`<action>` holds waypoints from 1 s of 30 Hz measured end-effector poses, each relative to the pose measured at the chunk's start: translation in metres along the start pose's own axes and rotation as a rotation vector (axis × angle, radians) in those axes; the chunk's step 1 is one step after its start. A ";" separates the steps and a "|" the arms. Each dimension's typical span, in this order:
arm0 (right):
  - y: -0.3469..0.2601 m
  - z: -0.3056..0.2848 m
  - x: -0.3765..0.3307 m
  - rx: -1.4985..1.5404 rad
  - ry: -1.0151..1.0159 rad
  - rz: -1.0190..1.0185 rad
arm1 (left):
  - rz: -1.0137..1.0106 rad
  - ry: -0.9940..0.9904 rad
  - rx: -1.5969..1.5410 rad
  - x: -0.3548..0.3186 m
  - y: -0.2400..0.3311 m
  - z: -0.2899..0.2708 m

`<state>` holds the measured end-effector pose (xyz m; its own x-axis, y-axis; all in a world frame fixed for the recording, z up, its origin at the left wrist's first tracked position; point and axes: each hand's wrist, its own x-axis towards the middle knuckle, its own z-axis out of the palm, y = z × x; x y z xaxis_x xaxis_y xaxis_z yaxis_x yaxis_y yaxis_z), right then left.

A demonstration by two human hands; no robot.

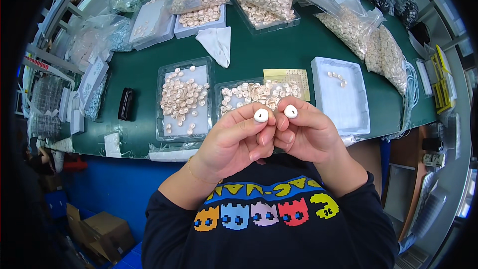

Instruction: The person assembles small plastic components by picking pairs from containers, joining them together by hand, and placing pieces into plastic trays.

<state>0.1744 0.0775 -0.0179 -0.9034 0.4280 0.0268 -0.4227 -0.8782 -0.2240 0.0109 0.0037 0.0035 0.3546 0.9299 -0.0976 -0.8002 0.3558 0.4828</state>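
Close together in front of my chest, both hands are raised at the table's near edge. My left hand [239, 132] pinches a small white earbud shell [261, 115] with a dark slot between thumb and fingers. A matching white earbud shell [291, 111] sits in the pinch of my right hand [311, 132], its slot also facing up. Just beyond the hands is a clear tray [217, 100] of loose white and pinkish shells, partly hidden by my fingers. Left of it, another clear tray [160, 112] holds a spread of similar pieces.
On the green table [279, 50], a white tray [366, 104] at right holds several pieces. A yellow dotted sheet [303, 83] lies behind the middle tray. Filled plastic bags [348, 30] and trays line the back. A white cloth [219, 45] and a black case [125, 103] lie at left.
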 end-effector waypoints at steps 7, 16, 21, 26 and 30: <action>0.000 0.002 0.001 -0.002 -0.027 0.003 | -0.019 -0.092 -0.067 0.003 0.001 -0.007; -0.002 0.008 -0.003 -0.263 0.074 -0.098 | 0.042 -0.091 0.001 0.006 -0.002 -0.013; -0.003 0.002 -0.004 -1.050 0.173 -0.491 | 0.032 0.039 0.251 0.007 -0.004 -0.027; 0.007 -0.006 -0.003 -1.811 0.187 -0.469 | -0.133 0.107 0.107 0.008 -0.020 -0.046; 0.006 -0.018 0.000 -1.763 0.263 -0.454 | -0.137 0.160 -0.093 0.001 -0.018 -0.064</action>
<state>0.1728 0.0762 -0.0365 -0.6480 0.7109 0.2734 0.1129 0.4447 -0.8885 -0.0052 0.0043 -0.0607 0.3876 0.8726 -0.2973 -0.7935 0.4799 0.3741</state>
